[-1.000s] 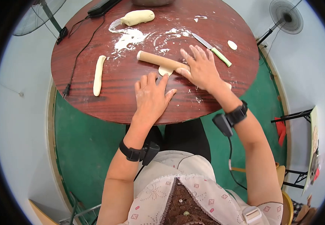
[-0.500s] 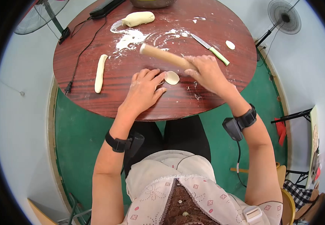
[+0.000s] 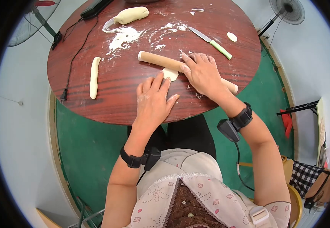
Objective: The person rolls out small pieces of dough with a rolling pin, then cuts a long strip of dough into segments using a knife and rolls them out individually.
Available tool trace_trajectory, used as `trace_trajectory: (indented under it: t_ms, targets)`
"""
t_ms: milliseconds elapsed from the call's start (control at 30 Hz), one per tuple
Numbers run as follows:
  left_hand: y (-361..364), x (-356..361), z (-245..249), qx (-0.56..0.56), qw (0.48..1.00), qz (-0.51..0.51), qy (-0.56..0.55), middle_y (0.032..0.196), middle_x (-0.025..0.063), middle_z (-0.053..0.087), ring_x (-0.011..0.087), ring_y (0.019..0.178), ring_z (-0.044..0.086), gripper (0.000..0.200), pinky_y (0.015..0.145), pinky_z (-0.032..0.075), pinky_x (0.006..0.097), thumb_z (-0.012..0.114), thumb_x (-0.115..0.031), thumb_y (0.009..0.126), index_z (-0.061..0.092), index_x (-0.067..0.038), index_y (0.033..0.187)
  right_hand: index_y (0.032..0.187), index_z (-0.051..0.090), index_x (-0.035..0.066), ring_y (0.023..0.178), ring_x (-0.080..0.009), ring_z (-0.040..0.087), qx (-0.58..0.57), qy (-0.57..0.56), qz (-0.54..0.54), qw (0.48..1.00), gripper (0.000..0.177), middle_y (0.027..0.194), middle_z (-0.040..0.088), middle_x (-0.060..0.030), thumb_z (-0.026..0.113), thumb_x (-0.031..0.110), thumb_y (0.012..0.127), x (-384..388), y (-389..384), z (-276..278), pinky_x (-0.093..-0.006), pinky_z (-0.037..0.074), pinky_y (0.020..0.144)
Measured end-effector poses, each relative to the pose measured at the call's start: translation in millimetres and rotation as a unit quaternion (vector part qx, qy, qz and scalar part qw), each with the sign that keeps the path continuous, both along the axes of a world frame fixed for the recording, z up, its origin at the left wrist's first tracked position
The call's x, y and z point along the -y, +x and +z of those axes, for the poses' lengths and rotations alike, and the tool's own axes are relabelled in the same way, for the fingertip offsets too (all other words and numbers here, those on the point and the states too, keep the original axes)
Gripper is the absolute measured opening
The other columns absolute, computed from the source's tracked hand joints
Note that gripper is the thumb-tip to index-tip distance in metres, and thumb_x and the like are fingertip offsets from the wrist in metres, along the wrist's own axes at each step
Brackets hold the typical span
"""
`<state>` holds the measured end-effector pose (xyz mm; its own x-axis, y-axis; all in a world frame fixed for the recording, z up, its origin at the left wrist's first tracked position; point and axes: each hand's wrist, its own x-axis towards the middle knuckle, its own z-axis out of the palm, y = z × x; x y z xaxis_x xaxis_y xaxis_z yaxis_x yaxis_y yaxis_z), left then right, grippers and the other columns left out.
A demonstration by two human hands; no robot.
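My right hand is over a wooden rolling pin, gripping it around its middle. The pin lies slantwise on the table, its near side over the far edge of a small flat dough round. My left hand is open, palm down, with its fingertips at the left edge of that round. Farther left is a thin dough rope. A thicker lump of dough rests at the back, partly on what looks like clear plastic.
The round dark-red table has scattered flour toward the back. A green-handled knife points away on the right, near a white flat oval piece. A black power cord runs along the left side.
The raised rolling pin has come down onto the table and the dough round's edge. My right hand moved down with it, and my left hand shifted slightly right and nearer me.
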<state>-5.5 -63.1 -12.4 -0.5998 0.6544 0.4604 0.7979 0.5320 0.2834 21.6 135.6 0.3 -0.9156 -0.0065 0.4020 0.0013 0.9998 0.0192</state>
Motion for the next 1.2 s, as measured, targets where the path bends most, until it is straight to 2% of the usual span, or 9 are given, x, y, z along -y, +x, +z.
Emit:
trace_trajectory:
  t_ms: [167,300,400,533,633,733,900,1000,1200]
  targets:
    - [0,0,-1,0.004,1.000,-0.010,-0.009,0.128,0.0112,0.056,0.0302,0.115,0.047,0.051,0.098,0.034,0.0443,0.069,-0.031,0.081,0.061,0.001,0.120,0.129,0.051,0.002,0.107,-0.0307,0.054,-0.031,-0.039,0.047,0.998,0.042,0.111,0.059,-0.0136,0.058,0.021,0.091,24,26,-8,-0.0452,0.040,0.094]
    - [3,-1,2,0.017,1.000,-0.012,-0.014,0.127,0.0117,0.056,0.0304,0.115,0.048,0.051,0.099,0.034,0.0438,0.069,-0.032,0.081,0.060,0.001,0.120,0.123,0.055,0.003,0.092,-0.0276,0.058,-0.053,0.010,0.036,0.998,0.040,0.095,0.062,-0.0117,0.058,0.025,0.090,11,14,-7,-0.0417,0.043,0.084]
    - [3,-1,3,0.014,1.000,-0.008,-0.014,0.127,0.0123,0.056,0.0311,0.114,0.048,0.051,0.099,0.034,0.0441,0.069,-0.032,0.081,0.060,0.001,0.120,0.126,0.052,0.004,0.092,-0.0297,0.059,-0.012,-0.054,0.008,0.998,0.038,0.099,0.063,-0.0127,0.056,0.023,0.093,-5,1,-4,-0.0411,0.043,0.082]
    - [3,0,0,0.006,1.000,-0.010,0.004,0.127,0.0138,0.056,0.0329,0.114,0.048,0.051,0.099,0.035,0.0452,0.070,-0.032,0.081,0.060,0.001,0.119,0.124,0.053,0.005,0.083,-0.0291,0.060,-0.028,-0.119,0.052,0.991,0.042,0.088,0.063,-0.0120,0.059,0.028,0.090,-10,3,7,-0.0408,0.045,0.075]
    - [3,1,-3,0.008,1.000,-0.012,0.009,0.126,0.0150,0.056,0.0338,0.115,0.048,0.051,0.099,0.035,0.0458,0.070,-0.031,0.081,0.061,0.002,0.118,0.124,0.053,0.005,0.083,-0.0287,0.059,-0.047,-0.030,0.101,0.993,0.044,0.088,0.061,-0.0113,0.060,0.031,0.089,7,16,8,-0.0400,0.044,0.074]
    - [2,1,-3,0.006,1.000,-0.015,0.012,0.126,0.0157,0.057,0.0341,0.115,0.049,0.050,0.099,0.035,0.0459,0.071,-0.030,0.080,0.061,0.002,0.116,0.124,0.054,0.003,0.083,-0.0282,0.058,-0.054,0.028,0.082,0.995,0.047,0.088,0.059,-0.0107,0.061,0.032,0.088,15,23,1,-0.0393,0.043,0.074]
    - [3,0,1,0.018,1.000,-0.016,0.013,0.125,0.0156,0.057,0.0338,0.113,0.049,0.049,0.097,0.036,0.0457,0.071,-0.029,0.080,0.062,0.001,0.116,0.127,0.053,0.004,0.088,-0.0287,0.057,-0.008,-0.045,0.026,0.999,0.046,0.093,0.059,-0.0113,0.063,0.027,0.087,5,12,1,-0.0407,0.045,0.077]
    - [4,1,2,0.006,1.000,-0.010,0.016,0.125,0.0154,0.056,0.0336,0.113,0.049,0.048,0.097,0.036,0.0455,0.071,-0.029,0.080,0.062,0.001,0.116,0.129,0.052,0.005,0.087,-0.0280,0.057,-0.017,-0.050,0.078,0.996,0.048,0.091,0.059,-0.0103,0.064,0.026,0.087,18,24,7,-0.0401,0.044,0.077]
    - [5,1,2,0.005,1.000,-0.003,0.001,0.126,0.0157,0.056,0.0343,0.113,0.048,0.048,0.097,0.035,0.0457,0.070,-0.029,0.080,0.062,0.000,0.117,0.127,0.054,0.003,0.110,-0.0302,0.051,0.003,0.017,-0.016,1.000,0.048,0.115,0.057,-0.0149,0.053,0.036,0.093,14,14,4,-0.0443,0.039,0.093]
